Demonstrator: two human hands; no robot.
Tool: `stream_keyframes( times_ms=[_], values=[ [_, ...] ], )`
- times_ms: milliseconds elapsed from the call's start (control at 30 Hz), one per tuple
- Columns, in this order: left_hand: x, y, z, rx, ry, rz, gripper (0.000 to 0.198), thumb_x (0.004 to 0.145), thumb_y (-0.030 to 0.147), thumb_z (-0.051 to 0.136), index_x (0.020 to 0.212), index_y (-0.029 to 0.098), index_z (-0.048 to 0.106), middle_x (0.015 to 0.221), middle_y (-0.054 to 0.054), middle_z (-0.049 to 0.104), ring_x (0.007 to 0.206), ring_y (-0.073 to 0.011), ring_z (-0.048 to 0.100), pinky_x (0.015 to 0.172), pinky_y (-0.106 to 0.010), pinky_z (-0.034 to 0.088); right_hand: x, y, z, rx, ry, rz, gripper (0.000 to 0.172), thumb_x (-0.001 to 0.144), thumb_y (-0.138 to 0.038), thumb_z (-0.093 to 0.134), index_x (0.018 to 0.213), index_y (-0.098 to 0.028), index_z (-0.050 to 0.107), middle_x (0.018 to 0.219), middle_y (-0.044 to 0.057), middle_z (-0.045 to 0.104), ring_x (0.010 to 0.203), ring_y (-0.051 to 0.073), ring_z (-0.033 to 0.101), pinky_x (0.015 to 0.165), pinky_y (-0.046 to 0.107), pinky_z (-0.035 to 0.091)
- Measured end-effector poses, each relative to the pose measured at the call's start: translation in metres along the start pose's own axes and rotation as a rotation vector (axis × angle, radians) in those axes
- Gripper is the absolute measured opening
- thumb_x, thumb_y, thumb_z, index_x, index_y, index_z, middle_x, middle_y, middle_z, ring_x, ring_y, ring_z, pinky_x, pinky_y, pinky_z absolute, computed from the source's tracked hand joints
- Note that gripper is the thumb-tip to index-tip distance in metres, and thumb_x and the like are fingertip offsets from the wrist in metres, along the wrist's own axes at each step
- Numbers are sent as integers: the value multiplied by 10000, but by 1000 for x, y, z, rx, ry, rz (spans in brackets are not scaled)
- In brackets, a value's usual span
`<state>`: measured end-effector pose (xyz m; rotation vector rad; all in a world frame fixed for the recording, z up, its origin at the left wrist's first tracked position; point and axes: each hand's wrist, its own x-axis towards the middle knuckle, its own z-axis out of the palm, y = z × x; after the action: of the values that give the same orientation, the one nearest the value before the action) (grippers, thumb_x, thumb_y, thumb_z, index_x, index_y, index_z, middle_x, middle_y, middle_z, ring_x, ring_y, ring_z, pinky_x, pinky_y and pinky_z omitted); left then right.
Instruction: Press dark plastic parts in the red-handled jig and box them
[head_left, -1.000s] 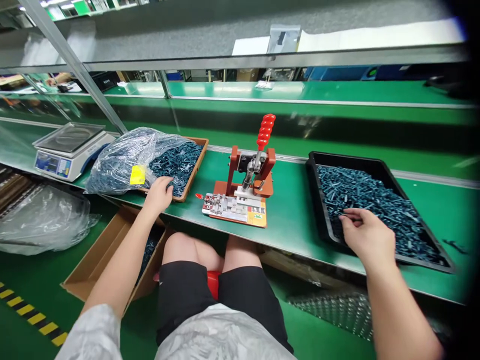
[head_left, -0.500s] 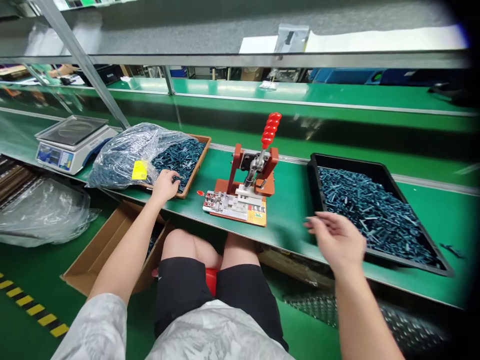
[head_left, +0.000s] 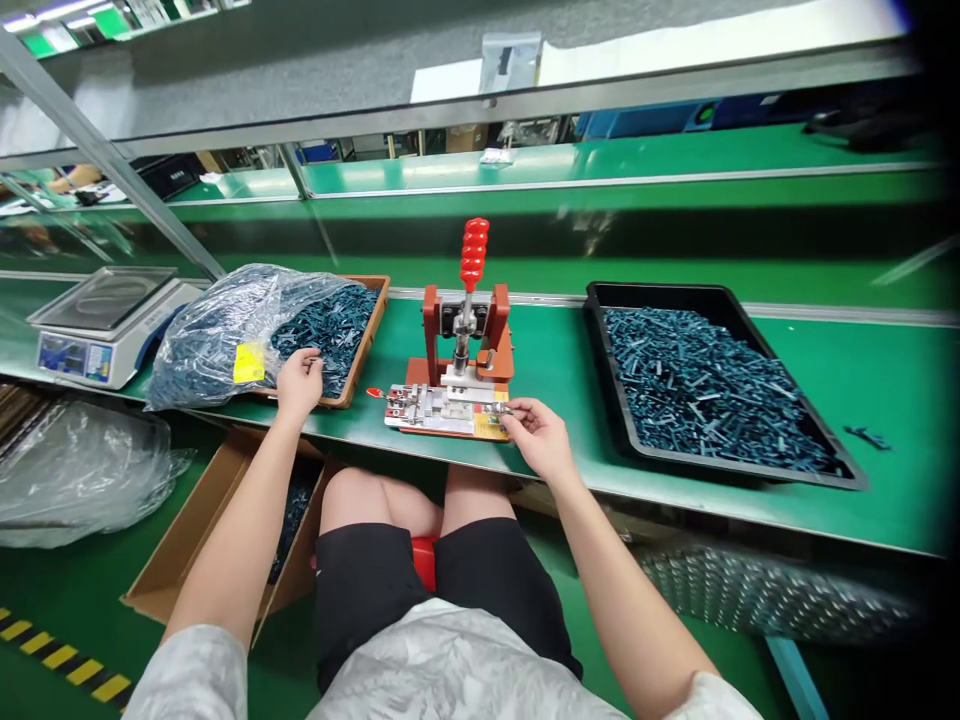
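Observation:
My left hand (head_left: 300,385) hovers at the near edge of a brown tray (head_left: 365,345) of small dark blue-green plastic pieces (head_left: 324,322), fingers pinched; what they hold is too small to make out. My right hand (head_left: 538,435) is at the right end of a toggle-clamp press fixture (head_left: 461,350), thumb and forefinger pinched together at its base. Whatever is between those fingertips cannot be made out. The press has a brown frame, a metal slide and an upright red handle (head_left: 474,255).
Right of the press stands a black tray (head_left: 626,405) heaped with similar pieces; a few loose pieces (head_left: 868,437) lie beyond it. A plastic bag (head_left: 214,330) covers part of the brown tray. Farther left is a weighing scale (head_left: 112,325). An open carton (head_left: 187,540) sits below the table edge.
My right hand has moved left from beside the black tray to the press base. My left hand stays by the brown tray, its fingers still pinched. The view has shifted.

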<state>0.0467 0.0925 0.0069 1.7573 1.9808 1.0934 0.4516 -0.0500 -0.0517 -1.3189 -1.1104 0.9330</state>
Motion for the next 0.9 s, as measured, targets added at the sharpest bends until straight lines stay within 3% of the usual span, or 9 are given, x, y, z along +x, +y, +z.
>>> stream_keyframes(
  times_ms=[133,233,333,500,600,700,800,900],
  values=[
    [-3,0,0,-274,42,-51,394,887,267,562,1237,105,645,979,-90,680,864,-185,709,932,-380,599,0,2,-1,-68,-18,-64,278,805,-456,703,907,-198,682,751,34,668,666,177,615,627,310,538],
    [-13,9,-1,-367,42,5,377,890,294,567,1223,143,659,1160,-112,635,893,-170,726,925,-373,620,1,5,0,-95,-12,-92,267,825,-447,673,920,-199,700,769,42,683,669,181,617,616,308,523],
    [-23,32,-5,-275,-17,139,324,910,325,540,1137,163,704,1218,-119,628,914,-185,723,906,-383,617,0,6,0,-117,-5,-101,257,835,-433,663,937,-202,708,766,41,688,650,183,613,598,307,515],
    [-40,87,-13,-19,-73,349,213,866,338,616,971,199,738,954,-57,721,936,-215,669,962,-390,548,-2,6,-1,-170,14,-180,219,884,-395,595,909,-216,718,913,72,737,789,218,677,697,340,547],
    [-55,110,-7,-105,-123,303,190,830,354,663,911,192,721,846,-34,708,795,-176,643,835,-332,560,-1,8,-1,-176,32,-188,222,895,-401,590,952,-218,702,873,59,720,774,212,669,689,330,542],
    [-71,120,9,-288,-274,185,234,786,346,711,942,171,709,812,-28,698,701,-145,641,691,-274,555,0,12,0,-143,57,-149,220,881,-422,622,942,-214,657,787,31,683,655,178,620,606,294,512],
    [-84,121,26,-336,-440,88,305,779,295,715,1051,159,737,861,-52,741,738,-163,699,696,-279,573,0,13,0,-173,64,-151,203,882,-414,628,847,-215,652,792,36,695,653,176,624,611,297,515],
    [-91,123,41,-200,-534,95,221,824,268,677,992,175,786,927,-75,793,807,-198,738,782,-315,588,0,12,0,-151,64,-157,224,886,-428,638,911,-214,701,889,65,748,743,213,693,678,334,567]
  ],
)
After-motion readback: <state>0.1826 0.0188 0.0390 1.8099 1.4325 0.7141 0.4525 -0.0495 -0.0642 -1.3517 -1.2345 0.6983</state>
